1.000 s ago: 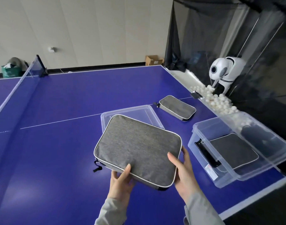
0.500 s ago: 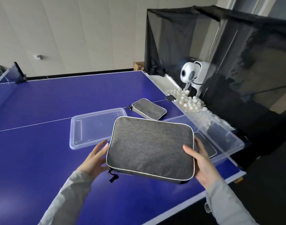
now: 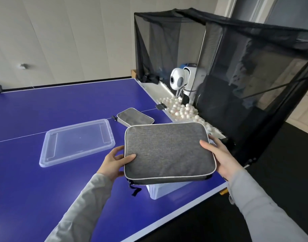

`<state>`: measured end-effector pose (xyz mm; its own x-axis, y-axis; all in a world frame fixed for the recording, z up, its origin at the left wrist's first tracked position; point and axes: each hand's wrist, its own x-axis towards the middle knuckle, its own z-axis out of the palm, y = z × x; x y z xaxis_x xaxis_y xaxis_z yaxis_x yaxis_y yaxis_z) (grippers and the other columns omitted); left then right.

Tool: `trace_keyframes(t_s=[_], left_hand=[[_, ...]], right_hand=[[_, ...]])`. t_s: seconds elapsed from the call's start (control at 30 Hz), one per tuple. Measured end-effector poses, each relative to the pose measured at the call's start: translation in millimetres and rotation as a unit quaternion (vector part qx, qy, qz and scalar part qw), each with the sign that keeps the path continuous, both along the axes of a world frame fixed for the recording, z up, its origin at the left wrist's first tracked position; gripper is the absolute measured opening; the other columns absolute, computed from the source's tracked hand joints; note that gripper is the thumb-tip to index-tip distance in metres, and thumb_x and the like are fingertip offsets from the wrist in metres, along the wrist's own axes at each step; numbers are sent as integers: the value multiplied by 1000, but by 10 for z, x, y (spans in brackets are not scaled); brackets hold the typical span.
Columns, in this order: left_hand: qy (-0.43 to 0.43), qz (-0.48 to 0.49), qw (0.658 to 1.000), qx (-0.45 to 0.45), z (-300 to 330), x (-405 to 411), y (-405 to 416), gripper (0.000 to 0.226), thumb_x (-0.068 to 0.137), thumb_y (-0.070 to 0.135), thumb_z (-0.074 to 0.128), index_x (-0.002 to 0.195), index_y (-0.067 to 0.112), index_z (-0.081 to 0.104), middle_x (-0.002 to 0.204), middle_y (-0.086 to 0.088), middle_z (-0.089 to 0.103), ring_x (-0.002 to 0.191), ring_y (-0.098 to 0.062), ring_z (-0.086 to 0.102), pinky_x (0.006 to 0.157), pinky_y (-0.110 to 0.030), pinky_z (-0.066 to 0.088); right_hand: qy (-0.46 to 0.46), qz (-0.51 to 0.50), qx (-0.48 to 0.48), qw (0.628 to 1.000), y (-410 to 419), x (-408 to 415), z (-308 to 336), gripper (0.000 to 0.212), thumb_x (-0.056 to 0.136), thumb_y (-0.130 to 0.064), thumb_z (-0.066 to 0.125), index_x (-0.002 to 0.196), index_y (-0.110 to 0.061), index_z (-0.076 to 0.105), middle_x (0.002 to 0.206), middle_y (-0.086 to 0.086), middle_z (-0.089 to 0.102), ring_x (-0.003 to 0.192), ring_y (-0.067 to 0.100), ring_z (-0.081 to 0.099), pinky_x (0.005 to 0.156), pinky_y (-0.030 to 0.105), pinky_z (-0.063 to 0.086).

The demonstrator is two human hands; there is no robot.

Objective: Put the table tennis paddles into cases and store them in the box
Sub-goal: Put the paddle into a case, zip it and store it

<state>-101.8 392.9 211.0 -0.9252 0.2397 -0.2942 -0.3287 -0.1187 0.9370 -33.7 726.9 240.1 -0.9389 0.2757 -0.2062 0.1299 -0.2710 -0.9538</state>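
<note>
A person holds a grey fabric, white-piped, zip-around paddle case (image 3: 169, 151) flat between both hands, the left hand (image 3: 114, 159) pinching its left short edge, thumb on top, the right hand (image 3: 221, 158) gripping the right short edge. The case's long axis runs hand to hand. Directly beneath the grip sits the clear plastic storage box (image 3: 158, 191), mostly hidden, so lowering looks the likely next move. Beyond the left hand lie the box's clear lid (image 3: 76, 140) and a second grey case (image 3: 134, 117) on the blue table (image 3: 36, 198).
</note>
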Motion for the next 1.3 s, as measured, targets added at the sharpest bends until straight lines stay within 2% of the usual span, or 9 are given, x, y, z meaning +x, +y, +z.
trace_keyframes(t_s=[0.07, 0.13, 0.23, 0.4, 0.53, 0.67, 0.93, 1.13, 1.3], left_hand=[[1, 12, 1000, -1, -12, -78, 176, 57, 69, 16, 82, 118, 25, 54, 91, -1, 75, 91, -20, 68, 77, -47, 55], [1, 21, 1000, 3, -26, -180, 363, 58, 63, 19, 86, 111, 28, 55, 91, -1, 75, 87, -17, 69, 79, -48, 55], [-5, 43, 999, 21, -78, -361, 620, 47, 71, 14, 81, 108, 28, 55, 92, -2, 74, 77, -13, 70, 71, -41, 55], [-34, 92, 995, 30, -255, -630, 1021, 48, 77, 9, 76, 118, 21, 53, 98, -4, 68, 81, -14, 65, 69, -38, 55], [-63, 134, 989, -3, -464, -783, 1279, 53, 77, 7, 76, 123, 16, 53, 122, -4, 52, 82, -12, 60, 69, -39, 54], [-94, 157, 982, -50, -694, -900, 1389, 58, 78, 4, 74, 131, 9, 51, 128, -5, 49, 93, -26, 60, 73, -42, 54], [-128, 193, 959, -166, -1053, -986, 1620, 51, 73, -2, 76, 121, 6, 58, 106, -7, 63, 97, -30, 64, 89, -42, 51], [-197, 240, 932, -188, -1380, -954, 1715, 54, 63, 1, 85, 112, 0, 61, 105, -18, 69, 95, -32, 66, 89, -46, 52], [-222, 233, 914, -248, -1574, -943, 1747, 62, 59, 8, 88, 115, 5, 62, 109, -15, 68, 101, -32, 64, 93, -46, 50]], right_hand=[[-1, 7, 14, 1000, 179, -149, 18, 70, 60, -29, 85, 125, -23, 58, 116, 8, 69, 105, 24, 67, 81, 37, 55], [-6, 5, 26, 1000, 357, -321, 30, 73, 58, -31, 86, 125, -22, 57, 115, 6, 70, 104, 21, 68, 73, 32, 56], [-15, 8, 41, 999, 593, -600, 23, 72, 58, -33, 85, 123, -21, 59, 111, 5, 71, 100, 19, 70, 67, 28, 57], [-45, 40, 73, 996, 913, -1127, -31, 61, 60, -30, 82, 118, -22, 63, 110, 7, 72, 99, 21, 70, 76, 34, 54], [-99, 76, 99, 987, 1126, -1470, -211, 48, 72, -22, 78, 117, -27, 63, 112, 5, 71, 101, 21, 69, 85, 38, 54], [-135, 108, 117, 978, 1198, -1668, -460, 38, 78, -21, 76, 113, -30, 64, 109, 0, 72, 99, 19, 69, 84, 36, 54], [-173, 124, 148, 966, 1172, -1928, -1047, 45, 85, -10, 69, 127, -8, 53, 123, 17, 61, 107, 31, 64, 93, 43, 51], [-199, 189, 180, 945, 1153, -2044, -1349, 47, 77, -13, 78, 118, -16, 55, 115, 6, 66, 100, 21, 66, 86, 35, 53], [-228, 240, 236, 914, 1197, -2028, -1513, 65, 66, -14, 85, 120, -19, 51, 113, 3, 67, 101, 20, 65, 95, 42, 51]])
